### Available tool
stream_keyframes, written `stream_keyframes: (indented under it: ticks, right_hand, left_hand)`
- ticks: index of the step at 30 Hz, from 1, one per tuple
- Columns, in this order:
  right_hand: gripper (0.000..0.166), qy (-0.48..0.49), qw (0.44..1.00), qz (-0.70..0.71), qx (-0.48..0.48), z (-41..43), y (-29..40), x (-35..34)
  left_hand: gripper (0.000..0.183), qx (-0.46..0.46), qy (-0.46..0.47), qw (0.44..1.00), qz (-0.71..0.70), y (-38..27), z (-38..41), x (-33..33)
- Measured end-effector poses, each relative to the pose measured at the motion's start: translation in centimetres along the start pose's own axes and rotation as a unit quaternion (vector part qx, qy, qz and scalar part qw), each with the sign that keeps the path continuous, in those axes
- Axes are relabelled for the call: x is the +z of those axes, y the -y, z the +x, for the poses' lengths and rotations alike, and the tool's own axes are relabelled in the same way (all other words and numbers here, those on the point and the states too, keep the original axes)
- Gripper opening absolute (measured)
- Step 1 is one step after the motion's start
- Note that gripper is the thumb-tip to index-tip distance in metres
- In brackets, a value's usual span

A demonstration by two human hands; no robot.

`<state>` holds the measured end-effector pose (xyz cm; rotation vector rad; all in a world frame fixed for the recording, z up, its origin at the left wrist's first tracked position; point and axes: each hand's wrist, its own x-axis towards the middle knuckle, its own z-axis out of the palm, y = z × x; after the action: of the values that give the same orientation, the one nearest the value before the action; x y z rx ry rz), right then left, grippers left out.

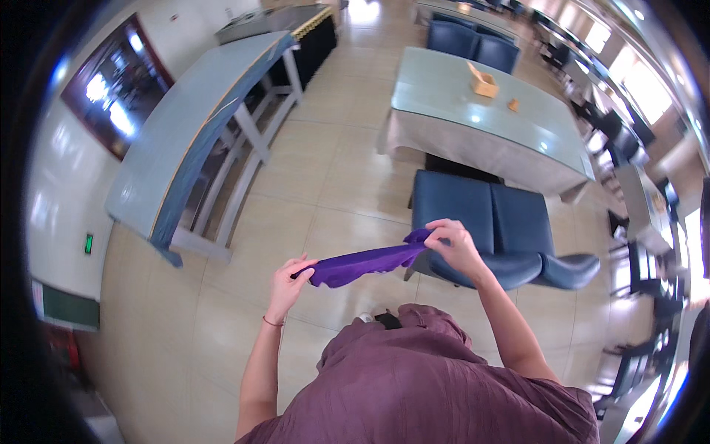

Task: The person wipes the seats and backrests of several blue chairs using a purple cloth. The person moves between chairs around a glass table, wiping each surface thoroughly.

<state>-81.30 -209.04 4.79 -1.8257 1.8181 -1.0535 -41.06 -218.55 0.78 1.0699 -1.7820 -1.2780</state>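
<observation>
A purple cloth (366, 265) is stretched between my two hands in front of my body, above the tiled floor. My left hand (290, 280) pinches its left end between thumb and fingers; a thin reddish band circles that wrist. The right end is gripped by my right hand (452, 244), held a little higher and in front of a blue chair seat. The cloth's upper edge runs nearly straight, while its lower edge hangs loose and wavy. A small bunched bit of it sticks up beside my right fingers.
Two blue padded chairs (455, 208) stand before a cloth-covered, glass-topped table (477, 119) bearing a wooden box (484, 84). Along the left wall runs a long blue-covered table (194, 105) on pale legs. Tiled floor (321, 166) lies between them. More tables and chairs line the right.
</observation>
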Motion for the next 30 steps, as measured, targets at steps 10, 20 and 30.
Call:
stream_keyframes:
  ticks: [10, 20, 30]
  right_hand:
    - [0.011, -0.235, 0.952, 0.105, 0.167, -8.0, 0.6, -9.8]
    - [0.015, -0.241, 0.951, 0.002, 0.193, -12.8, -1.4, -17.0]
    - [0.015, -0.24, 0.916, 0.222, 0.232, -16.6, -10.6, -23.7]
  left_hand:
    - [0.02, 0.062, 0.168, 0.973, -0.147, -6.0, 10.8, 10.6]
    - [0.016, 0.044, 0.116, 0.979, -0.159, -9.5, 14.1, 21.7]
    - [0.023, 0.034, 0.177, 0.97, -0.162, -8.4, 16.1, 30.8]
